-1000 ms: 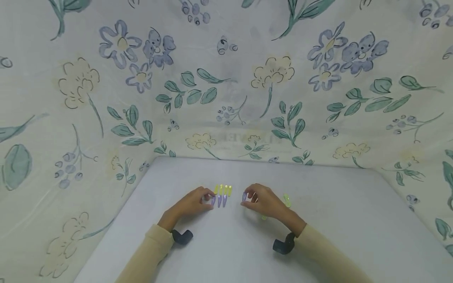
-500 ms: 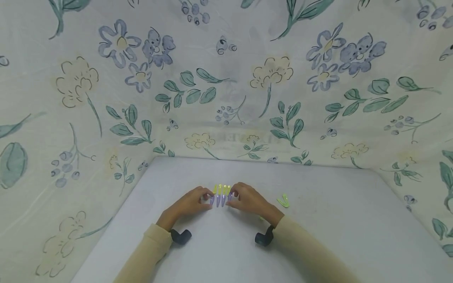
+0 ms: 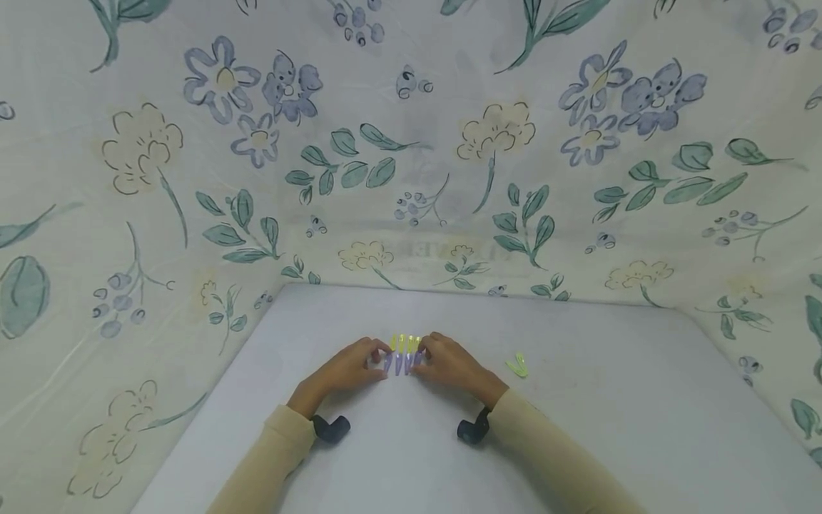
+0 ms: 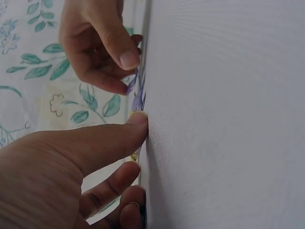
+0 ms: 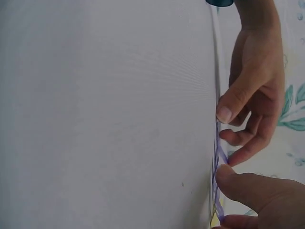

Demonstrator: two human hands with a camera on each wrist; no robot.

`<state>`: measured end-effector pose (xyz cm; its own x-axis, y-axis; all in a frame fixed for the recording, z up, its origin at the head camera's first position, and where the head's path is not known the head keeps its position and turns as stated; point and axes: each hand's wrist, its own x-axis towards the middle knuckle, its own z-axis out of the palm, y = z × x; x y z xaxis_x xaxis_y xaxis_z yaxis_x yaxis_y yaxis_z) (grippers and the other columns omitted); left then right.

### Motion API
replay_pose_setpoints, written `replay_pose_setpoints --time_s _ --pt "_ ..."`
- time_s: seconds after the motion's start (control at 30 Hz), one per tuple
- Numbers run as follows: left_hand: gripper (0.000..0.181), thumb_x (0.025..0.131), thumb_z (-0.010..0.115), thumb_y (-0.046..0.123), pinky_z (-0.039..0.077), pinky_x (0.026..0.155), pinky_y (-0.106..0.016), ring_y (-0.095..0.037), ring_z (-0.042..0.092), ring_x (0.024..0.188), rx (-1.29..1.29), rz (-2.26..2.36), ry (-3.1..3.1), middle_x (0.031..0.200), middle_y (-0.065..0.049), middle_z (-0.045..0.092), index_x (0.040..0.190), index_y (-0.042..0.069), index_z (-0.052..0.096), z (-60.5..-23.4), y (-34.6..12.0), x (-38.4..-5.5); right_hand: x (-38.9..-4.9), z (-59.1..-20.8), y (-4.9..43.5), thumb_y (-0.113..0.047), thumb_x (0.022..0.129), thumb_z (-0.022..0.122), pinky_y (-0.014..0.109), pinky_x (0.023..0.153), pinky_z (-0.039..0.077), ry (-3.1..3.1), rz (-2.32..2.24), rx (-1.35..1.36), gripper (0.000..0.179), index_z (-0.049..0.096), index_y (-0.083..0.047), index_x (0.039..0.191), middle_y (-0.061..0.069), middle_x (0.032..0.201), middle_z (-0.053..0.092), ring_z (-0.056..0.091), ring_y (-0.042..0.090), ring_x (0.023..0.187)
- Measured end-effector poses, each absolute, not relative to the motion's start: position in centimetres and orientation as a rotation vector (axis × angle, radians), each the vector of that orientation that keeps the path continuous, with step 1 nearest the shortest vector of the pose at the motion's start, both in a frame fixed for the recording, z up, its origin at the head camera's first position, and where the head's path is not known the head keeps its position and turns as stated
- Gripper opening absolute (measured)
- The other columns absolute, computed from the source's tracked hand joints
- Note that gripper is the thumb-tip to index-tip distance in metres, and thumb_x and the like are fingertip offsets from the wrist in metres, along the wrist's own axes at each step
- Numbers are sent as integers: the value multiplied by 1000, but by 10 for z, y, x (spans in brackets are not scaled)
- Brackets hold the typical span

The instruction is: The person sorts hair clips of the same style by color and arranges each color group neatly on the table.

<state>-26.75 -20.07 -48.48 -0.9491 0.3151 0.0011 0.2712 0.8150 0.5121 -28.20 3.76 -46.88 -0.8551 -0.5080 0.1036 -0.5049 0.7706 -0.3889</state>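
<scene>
Purple snap hair clips (image 3: 399,365) lie side by side in a short row on the white table, just below a row of yellow hair clips (image 3: 402,343). My left hand (image 3: 347,366) is at the row's left end, thumb and forefinger at the two ends of the leftmost purple clip (image 3: 388,363). At the right end, my right hand (image 3: 452,365) pinches another purple clip (image 4: 133,83) between thumb and fingers, beside the others. Its fingers partly cover that clip and the rightmost yellow one in the head view.
Right of my right hand, a yellow-green hair clip (image 3: 519,365) lies spread in a V on the table (image 3: 616,400). Floral cloth (image 3: 411,178) hangs along the back and sides. A black wrist device (image 3: 330,429) sits at the left cuff, another (image 3: 474,428) at the right.
My right hand has moved left, bringing its purple clip to the right end of the purple row. My left hand has stayed at the row's left end.
</scene>
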Motion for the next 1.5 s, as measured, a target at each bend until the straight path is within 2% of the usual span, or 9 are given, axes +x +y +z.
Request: replay_pose_setpoints --time_s 0.43,0.73,0.97,1.27,1.5 --pt "45 87 78 23 47 71 -29 -12 52 78 482 813 2921 101 2 59 129 19 60 -479 -199 -262 -283 -472 34 -39 84 80 29 79 53 2951 -579 -803 52 64 -8 122 1 101 61 57 12 86" --pt "46 87 78 25 47 72 -30 -13 52 79 456 823 2907 101 3 59 129 21 60 -481 -199 -263 -283 -473 34 -40 84 80 29 81 53 2955 -552 -821 51 65 -9 121 1 102 61 57 11 86" --pt "48 87 77 26 48 73 -30 -13 54 79 463 830 2895 102 2 59 131 21 58 -482 -202 -266 -282 -469 35 -37 85 80 30 85 55 2940 -551 -849 51 64 -9 124 1 103 62 60 12 91" --pt "45 87 78 26 48 73 -30 -13 55 79 474 859 2885 102 2 62 128 21 58 -479 -203 -267 -281 -469 36 -37 84 80 30 85 55 2940 -548 -823 49 65 -11 123 -1 101 61 59 11 90" --pt "46 88 77 26 49 76 -32 -13 56 80 473 876 2875 103 1 62 129 19 58 -478 -203 -268 -278 -456 48 -32 86 79 31 84 56 2893 -660 -824 45 66 -11 124 1 105 64 62 14 94"
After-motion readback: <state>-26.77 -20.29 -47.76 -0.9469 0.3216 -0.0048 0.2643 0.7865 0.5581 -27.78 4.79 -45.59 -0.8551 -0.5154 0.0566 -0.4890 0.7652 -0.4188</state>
